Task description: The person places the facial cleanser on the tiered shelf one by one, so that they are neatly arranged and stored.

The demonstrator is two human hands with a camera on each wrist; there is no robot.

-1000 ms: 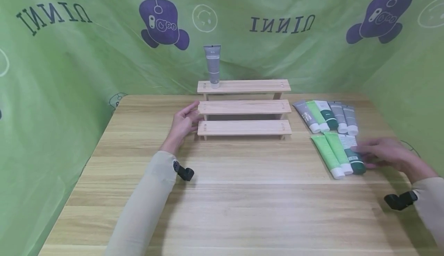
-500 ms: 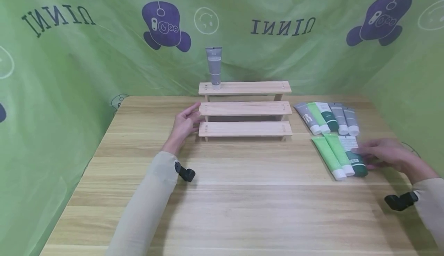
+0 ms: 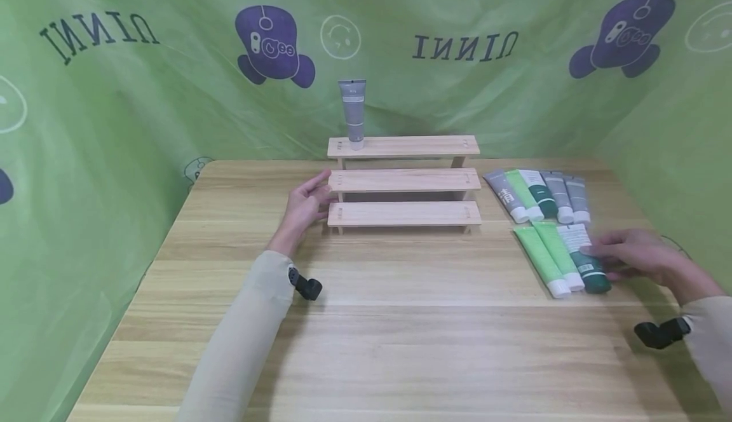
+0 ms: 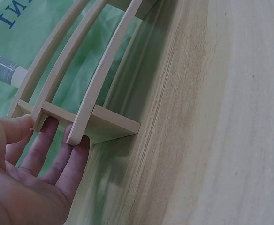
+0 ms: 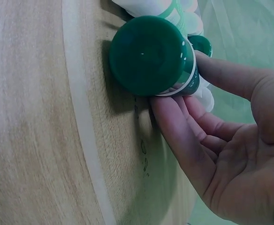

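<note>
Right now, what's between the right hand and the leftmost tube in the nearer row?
Head view: the white-and-dark-green tube that the right hand pinches, then one light-green tube.

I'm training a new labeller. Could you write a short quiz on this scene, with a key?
1. True or false: the grey tube on the top shelf stands cap-down.
2. The right hand pinches: (a) a light green tube; (b) a tube with a dark green cap; (c) nothing.
3. How many shelves has the wooden rack that the left hand touches?
Key: 1 true; 2 b; 3 three.
</note>
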